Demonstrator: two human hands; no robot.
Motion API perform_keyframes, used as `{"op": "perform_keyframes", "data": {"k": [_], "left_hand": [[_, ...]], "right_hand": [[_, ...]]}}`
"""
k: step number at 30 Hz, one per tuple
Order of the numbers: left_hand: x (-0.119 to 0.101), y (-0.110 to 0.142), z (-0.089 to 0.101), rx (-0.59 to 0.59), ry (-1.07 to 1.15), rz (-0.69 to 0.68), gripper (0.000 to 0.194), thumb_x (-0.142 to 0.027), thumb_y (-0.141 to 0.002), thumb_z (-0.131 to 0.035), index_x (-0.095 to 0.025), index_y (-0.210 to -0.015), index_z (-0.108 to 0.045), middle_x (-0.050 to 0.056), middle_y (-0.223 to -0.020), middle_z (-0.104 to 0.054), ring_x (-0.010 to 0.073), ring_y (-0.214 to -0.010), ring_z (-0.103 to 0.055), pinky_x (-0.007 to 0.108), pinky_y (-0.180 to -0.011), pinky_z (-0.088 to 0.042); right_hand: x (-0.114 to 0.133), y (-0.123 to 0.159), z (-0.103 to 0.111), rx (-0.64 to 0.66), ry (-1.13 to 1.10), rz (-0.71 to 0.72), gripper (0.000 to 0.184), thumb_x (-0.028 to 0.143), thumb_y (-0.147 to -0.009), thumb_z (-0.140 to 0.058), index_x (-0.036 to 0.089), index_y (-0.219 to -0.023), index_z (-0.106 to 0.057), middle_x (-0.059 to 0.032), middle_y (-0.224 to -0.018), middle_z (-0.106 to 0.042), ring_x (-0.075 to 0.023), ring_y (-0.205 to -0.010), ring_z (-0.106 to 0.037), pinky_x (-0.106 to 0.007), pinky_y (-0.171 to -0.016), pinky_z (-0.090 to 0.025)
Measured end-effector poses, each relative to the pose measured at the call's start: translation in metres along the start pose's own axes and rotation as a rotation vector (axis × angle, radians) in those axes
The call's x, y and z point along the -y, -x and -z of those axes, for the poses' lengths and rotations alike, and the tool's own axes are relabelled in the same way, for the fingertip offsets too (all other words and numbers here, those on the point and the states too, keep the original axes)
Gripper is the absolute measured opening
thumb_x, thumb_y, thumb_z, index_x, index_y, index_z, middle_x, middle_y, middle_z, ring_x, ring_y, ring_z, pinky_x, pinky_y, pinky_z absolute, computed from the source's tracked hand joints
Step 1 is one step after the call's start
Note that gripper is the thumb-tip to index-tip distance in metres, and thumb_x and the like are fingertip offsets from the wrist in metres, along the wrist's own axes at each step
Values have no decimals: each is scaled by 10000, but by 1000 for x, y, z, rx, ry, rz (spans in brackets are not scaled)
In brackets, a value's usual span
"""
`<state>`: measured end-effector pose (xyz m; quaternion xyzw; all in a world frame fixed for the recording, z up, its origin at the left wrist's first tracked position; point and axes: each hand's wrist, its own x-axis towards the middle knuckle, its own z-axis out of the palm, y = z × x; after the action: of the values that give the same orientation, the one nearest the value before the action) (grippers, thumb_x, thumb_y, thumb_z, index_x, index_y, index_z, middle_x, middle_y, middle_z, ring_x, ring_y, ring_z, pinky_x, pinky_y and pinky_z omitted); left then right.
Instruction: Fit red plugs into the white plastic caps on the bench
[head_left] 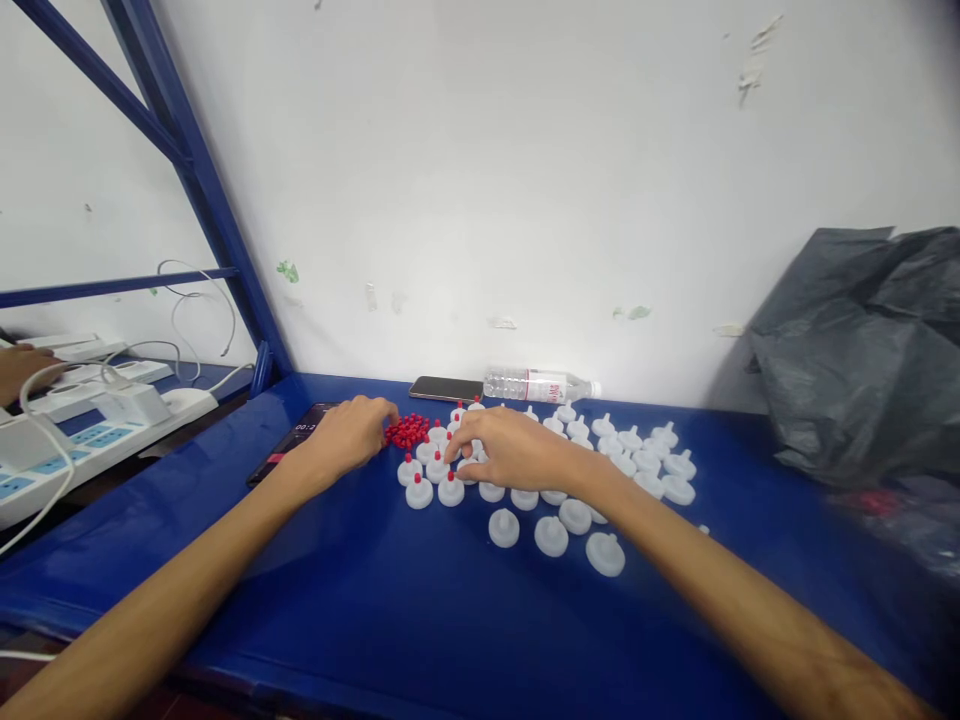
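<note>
Busy with red caps (pixel 409 432) and white stemmed discs (pixel 503 528) on a blue table (pixel 420 610).
Poking left hand (pixel 356 430) at the edge of the red cap pile, beside a dark phone (pixel 291 442). Holding right hand (pixel 510 448) over the discs, with fingers curled narrow, near the red-capped ones (pixel 418 492) at the cluster's left. Can't tell about anything pinched in either hand, with fingertips so small and partly hidden.

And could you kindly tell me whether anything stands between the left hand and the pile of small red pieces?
Nothing visible does: the left hand has its fingers at the left edge of the red pieces, though whether they touch is unclear. The lit phone lies on the hand's other side.
</note>
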<state>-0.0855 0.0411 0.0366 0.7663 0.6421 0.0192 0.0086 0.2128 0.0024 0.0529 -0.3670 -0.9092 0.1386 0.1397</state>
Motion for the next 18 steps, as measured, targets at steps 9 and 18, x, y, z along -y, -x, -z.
{"op": "perform_keyframes", "data": {"k": [9,18], "left_hand": [[-6,1,1,32,-31,41,372,-66,-1110,-803,-223,-1416,-945,149,-1199,-983,378,-1170,-952,406,-1071,-671],[-12,7,1,-97,-25,14,598,15,-1080,-685,-244,-1573,-904,186,-1486,-957,411,-1372,-914,433,-1047,-679]], "right_hand": [[-9,1,-9,-32,9,58,213,229,-1069,-991,439,-1089,-1021,-17,-1204,-976,-280,-1075,-898,-391,-944,-685],[6,2,-9,-58,-54,20,228,229,-1064,-924,393,-906,-940,-18,-1133,-979,-282,-1012,-909,-411,-893,-679]]}}
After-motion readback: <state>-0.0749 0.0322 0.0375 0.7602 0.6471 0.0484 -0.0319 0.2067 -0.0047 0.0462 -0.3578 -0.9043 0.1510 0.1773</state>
